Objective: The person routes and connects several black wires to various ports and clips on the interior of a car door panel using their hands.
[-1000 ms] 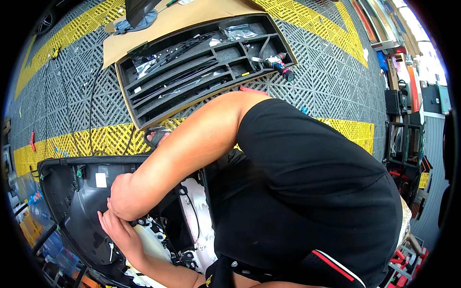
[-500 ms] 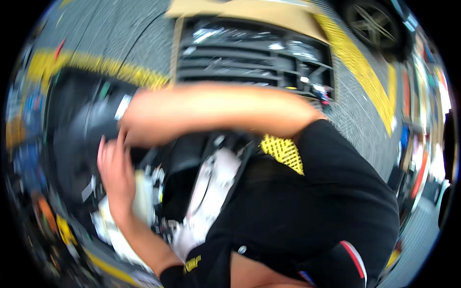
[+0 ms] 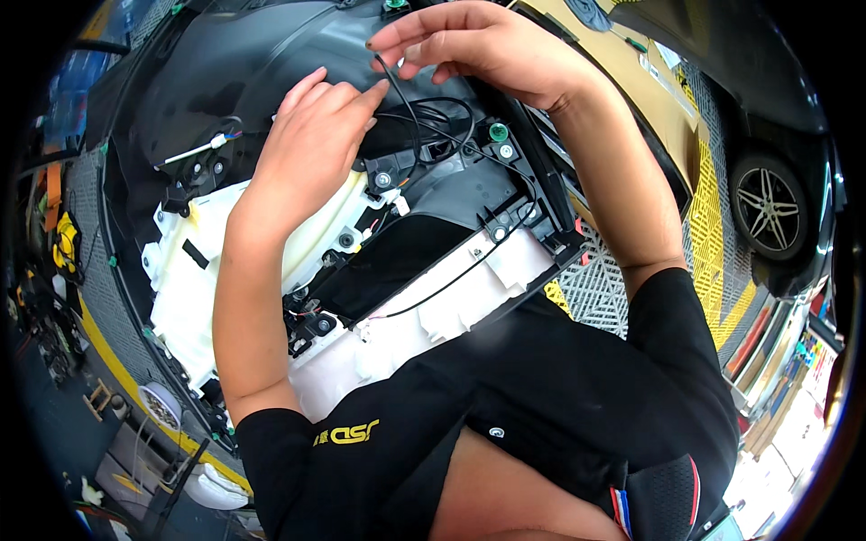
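Note:
A large black moulded car panel (image 3: 225, 68), its fittings side up, lies in front of me. Across it runs a thin black cable (image 3: 470, 268), which loops loosely beneath my hands. My right hand (image 3: 474, 50), at the top of the panel, has its thumb and fingers closed around a raised stretch of this cable. To its left, my left hand (image 3: 311, 149) hovers palm down with its fingers apart. One left fingertip comes close to the cable; whether they touch I cannot tell. A whitish plastic box-like part (image 3: 212, 261) and a white pad (image 3: 433, 307) are on the panel.
A wired connector (image 3: 212, 144) lies on the panel's left part. At right are an opened cardboard box (image 3: 622, 68) and a dark car's wheel (image 3: 767, 206). Tools and boxes line the far right. A white hard-hat-like object (image 3: 216, 487) sits at lower left.
My view has turned, bringing the panel to the centre. The right hand, earlier reaching across leftward above the left, is now at the upper right by the cable; the left hand has moved farther up.

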`<state>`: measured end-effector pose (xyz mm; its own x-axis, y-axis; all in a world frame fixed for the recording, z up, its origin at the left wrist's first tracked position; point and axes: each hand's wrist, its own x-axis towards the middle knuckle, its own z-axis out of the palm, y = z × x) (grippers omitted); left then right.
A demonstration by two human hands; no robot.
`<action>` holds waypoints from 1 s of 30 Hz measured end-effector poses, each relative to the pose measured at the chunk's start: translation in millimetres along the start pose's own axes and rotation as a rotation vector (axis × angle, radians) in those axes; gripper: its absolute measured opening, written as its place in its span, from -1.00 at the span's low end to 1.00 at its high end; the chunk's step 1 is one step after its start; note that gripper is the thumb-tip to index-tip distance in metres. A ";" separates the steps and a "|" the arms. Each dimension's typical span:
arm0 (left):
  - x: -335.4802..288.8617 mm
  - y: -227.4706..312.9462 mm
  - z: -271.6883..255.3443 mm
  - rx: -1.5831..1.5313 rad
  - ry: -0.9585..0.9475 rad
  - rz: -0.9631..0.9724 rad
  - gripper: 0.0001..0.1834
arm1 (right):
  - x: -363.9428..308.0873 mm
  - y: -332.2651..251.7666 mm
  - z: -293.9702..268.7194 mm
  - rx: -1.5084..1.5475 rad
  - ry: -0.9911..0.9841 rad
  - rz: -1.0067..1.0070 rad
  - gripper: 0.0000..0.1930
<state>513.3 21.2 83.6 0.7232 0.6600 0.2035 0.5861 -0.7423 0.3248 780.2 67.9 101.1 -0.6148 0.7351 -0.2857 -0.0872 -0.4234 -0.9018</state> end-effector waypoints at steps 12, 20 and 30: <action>-4.6 -5.4 10.4 0.018 0.126 0.063 -0.70 | 29.5 -8.4 41.7 -0.494 0.007 -0.248 -0.63; -6.7 -8.5 11.7 0.009 0.134 0.046 -0.76 | 27.2 16.1 24.5 -0.930 0.085 -0.540 -0.57; -8.5 -8.2 13.1 -0.073 0.157 -0.013 -0.73 | -2.8 11.6 45.5 -1.349 0.438 -0.233 -0.56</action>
<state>507.1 20.2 67.2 0.6467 0.6834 0.3387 0.5626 -0.7272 0.3932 745.3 36.8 106.3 -0.3821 0.9224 0.0572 0.7976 0.3604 -0.4837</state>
